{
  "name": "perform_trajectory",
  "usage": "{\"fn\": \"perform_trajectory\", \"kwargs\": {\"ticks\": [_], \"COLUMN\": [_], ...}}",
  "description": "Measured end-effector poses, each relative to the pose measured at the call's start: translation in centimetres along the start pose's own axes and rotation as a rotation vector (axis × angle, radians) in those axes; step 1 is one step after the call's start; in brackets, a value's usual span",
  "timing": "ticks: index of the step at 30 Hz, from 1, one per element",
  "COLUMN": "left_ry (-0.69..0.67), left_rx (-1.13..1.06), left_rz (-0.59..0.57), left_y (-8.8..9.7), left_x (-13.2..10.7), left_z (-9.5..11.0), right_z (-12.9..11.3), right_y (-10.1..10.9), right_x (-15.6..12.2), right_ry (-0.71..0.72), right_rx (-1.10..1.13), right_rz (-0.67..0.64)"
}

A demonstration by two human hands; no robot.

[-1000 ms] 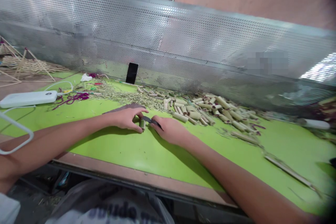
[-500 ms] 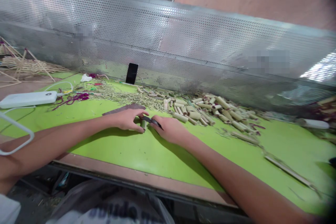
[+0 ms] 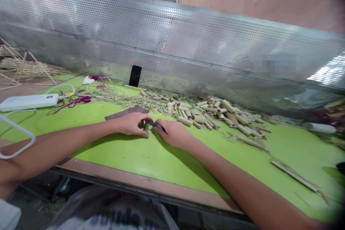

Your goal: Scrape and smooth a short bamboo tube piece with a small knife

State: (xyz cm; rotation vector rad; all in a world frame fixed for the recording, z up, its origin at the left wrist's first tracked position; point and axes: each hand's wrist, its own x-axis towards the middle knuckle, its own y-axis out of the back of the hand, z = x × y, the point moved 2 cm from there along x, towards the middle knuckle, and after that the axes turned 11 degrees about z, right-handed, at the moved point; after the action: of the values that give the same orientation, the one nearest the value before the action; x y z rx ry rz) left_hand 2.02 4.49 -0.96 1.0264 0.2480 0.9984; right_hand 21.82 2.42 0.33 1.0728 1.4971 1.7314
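Note:
My left hand (image 3: 132, 123) is closed around a short bamboo tube piece (image 3: 147, 128) that stands on the green table (image 3: 151, 154). My right hand (image 3: 175, 133) grips a dark blade (image 3: 155, 125), whose tip rests against the top of the tube. Both hands sit close together near the middle of the table.
A heap of several cut bamboo tubes (image 3: 215, 112) and shavings lies behind my hands. A black phone (image 3: 135, 75) leans on the perforated metal wall (image 3: 172, 50). A white power bank (image 3: 28, 101) with cables and purple string (image 3: 74, 101) sits at left. A long bamboo strip (image 3: 295, 176) lies at right.
My hands have barely shifted. The left fingers have closed a little more over the tube, while the blade stays against its top.

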Motion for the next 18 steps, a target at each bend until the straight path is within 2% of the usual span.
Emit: {"fn": "perform_trajectory", "kwargs": {"ticks": [6,12,18], "left_ry": [0.032,-0.105,-0.19], "left_rx": [-0.038,0.14,0.149], "left_rz": [0.009,0.019,-0.008], "left_y": [-0.1,0.4,0.7], "left_x": [0.1,0.4,0.3], "left_z": [-0.2,-0.9,-1.0], "right_z": [-0.2,0.1,-0.3], "right_y": [0.2,0.7,0.1], "right_x": [0.1,-0.3,-0.4], "right_ry": [-0.002,0.054,0.089], "right_rx": [-0.021,0.065,0.035], "right_rz": [0.016,0.013,-0.004]}}
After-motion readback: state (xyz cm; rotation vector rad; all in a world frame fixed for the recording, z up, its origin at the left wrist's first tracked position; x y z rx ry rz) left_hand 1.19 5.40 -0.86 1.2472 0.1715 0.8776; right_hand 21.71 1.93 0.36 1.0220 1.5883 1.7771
